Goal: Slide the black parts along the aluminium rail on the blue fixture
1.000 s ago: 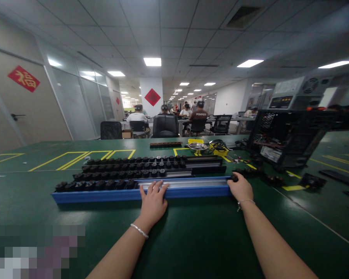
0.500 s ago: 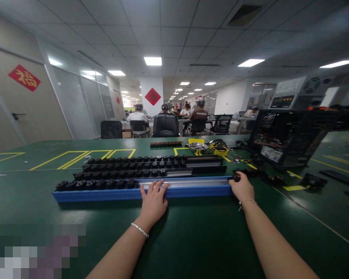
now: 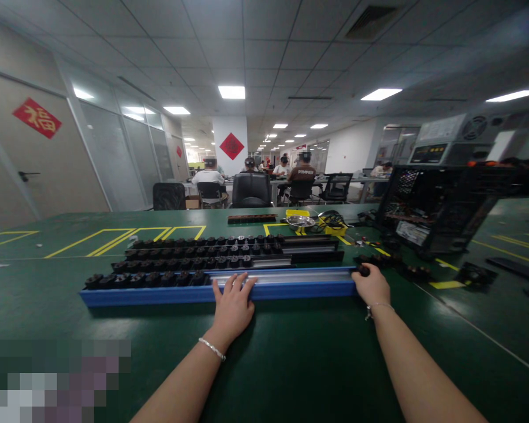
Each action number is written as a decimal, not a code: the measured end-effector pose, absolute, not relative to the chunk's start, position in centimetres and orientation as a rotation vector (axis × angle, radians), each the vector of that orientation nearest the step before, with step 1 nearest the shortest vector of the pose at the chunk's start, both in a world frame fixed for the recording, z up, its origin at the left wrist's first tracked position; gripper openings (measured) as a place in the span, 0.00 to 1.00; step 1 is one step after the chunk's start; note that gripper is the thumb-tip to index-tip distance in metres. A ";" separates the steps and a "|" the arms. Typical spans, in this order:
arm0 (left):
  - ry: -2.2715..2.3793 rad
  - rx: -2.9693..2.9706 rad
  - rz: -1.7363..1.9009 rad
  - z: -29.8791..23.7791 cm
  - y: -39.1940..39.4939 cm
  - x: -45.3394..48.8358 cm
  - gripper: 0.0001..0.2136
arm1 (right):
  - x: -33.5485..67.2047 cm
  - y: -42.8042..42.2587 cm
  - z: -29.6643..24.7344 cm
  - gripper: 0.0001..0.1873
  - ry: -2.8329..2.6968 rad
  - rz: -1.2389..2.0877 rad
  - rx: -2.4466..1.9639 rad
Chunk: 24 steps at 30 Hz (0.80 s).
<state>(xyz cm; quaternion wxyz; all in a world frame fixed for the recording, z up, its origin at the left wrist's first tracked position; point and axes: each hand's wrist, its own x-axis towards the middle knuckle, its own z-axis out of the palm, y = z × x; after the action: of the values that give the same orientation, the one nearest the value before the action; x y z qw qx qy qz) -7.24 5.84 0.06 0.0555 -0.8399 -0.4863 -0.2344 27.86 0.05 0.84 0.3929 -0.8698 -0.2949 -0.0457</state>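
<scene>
A long blue channel rail [image 3: 158, 297] with a silvery inside lies across the table before me. Round black knob-like parts [image 3: 136, 281] fill its left portion in a row. My left hand [image 3: 233, 302] grips the rail near its middle, fingertips spread over the front wall into the channel, thumb on the near side. At the rail's right end, my right hand [image 3: 372, 285] has its fingers closed on a small black part [image 3: 362, 270], mostly hidden by the fingers. Behind the blue rail lie black rails [image 3: 317, 257] carrying rows of similar black parts.
A metal bowl [image 3: 300, 221] and yellow containers [image 3: 335, 229] with cables stand further back. Loose black parts [image 3: 414, 271] lie to the right, near an opened computer case [image 3: 436, 205]. A short dark strip [image 3: 252, 219] lies at the back of the green table [image 3: 291, 358]; people sit beyond.
My right hand has shifted slightly to the right with the black part, away from the rail's end. My left hand and the blue rail look unmoved.
</scene>
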 end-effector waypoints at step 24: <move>-1.486 -2.539 -0.708 0.1 5.8 -7.2 0.26 | 29.4 -0.6 0.5 0.25 -0.631 -0.104 -2.214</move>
<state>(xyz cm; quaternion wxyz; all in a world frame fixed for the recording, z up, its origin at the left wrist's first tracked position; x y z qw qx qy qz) -7.19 5.79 0.07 0.0579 -0.8376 -0.4905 -0.2335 29.35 -0.56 0.48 0.4066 -0.8778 -0.2500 -0.0412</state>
